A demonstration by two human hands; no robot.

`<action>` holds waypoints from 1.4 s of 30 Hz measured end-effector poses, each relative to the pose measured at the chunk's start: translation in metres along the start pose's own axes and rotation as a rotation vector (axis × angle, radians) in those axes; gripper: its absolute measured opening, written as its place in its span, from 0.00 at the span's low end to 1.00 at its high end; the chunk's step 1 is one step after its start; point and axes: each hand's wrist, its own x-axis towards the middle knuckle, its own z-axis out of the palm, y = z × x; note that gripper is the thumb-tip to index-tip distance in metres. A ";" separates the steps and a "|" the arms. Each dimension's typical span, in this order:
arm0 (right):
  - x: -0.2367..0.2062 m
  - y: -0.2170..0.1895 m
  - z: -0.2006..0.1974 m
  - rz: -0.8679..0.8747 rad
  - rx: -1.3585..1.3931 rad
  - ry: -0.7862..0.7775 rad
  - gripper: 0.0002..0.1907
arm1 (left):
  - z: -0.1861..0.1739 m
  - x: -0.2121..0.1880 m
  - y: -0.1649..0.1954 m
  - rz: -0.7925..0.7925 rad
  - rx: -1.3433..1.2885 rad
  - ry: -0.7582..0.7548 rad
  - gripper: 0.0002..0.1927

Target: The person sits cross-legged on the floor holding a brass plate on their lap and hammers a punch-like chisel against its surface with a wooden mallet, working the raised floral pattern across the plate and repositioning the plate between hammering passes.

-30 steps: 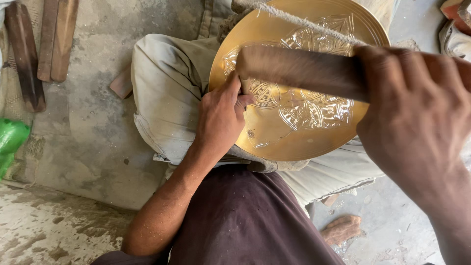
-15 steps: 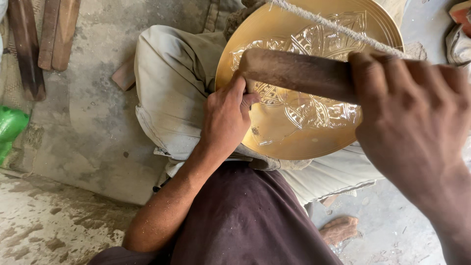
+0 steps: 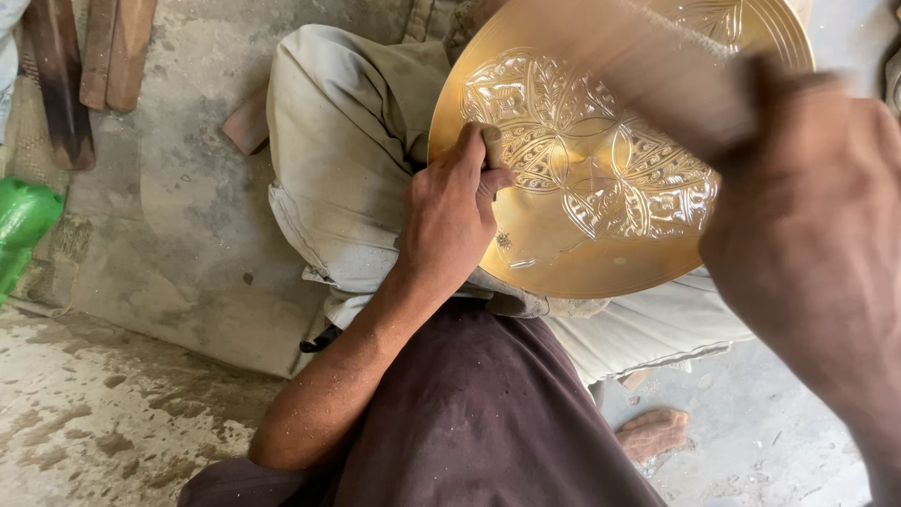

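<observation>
A round golden metal plate (image 3: 601,258) with engraved floral patterns rests tilted on my lap, against my light trousers (image 3: 338,160). My left hand (image 3: 449,218) grips a small chisel (image 3: 492,143) whose tip presses on the plate's left side. Close to the camera at the right, my right hand (image 3: 817,216) is shut on a wooden mallet (image 3: 657,66). The mallet is blurred by motion and crosses over the plate's upper part.
Several dark and brown wooden sticks (image 3: 58,89) lie at the top left on the concrete floor. A green plastic object (image 3: 23,225) is at the left edge. A small wooden block (image 3: 248,122) lies by my knee, and my bare foot (image 3: 652,432) shows at lower right.
The mallet has swung from lying sharp across the plate's middle to a blurred position higher up. More of the engraved pattern shows. My left hand stays on the chisel.
</observation>
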 end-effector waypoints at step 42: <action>0.002 -0.012 -0.017 -0.217 -0.221 0.051 0.18 | 0.010 -0.033 0.003 -0.064 0.098 0.156 0.15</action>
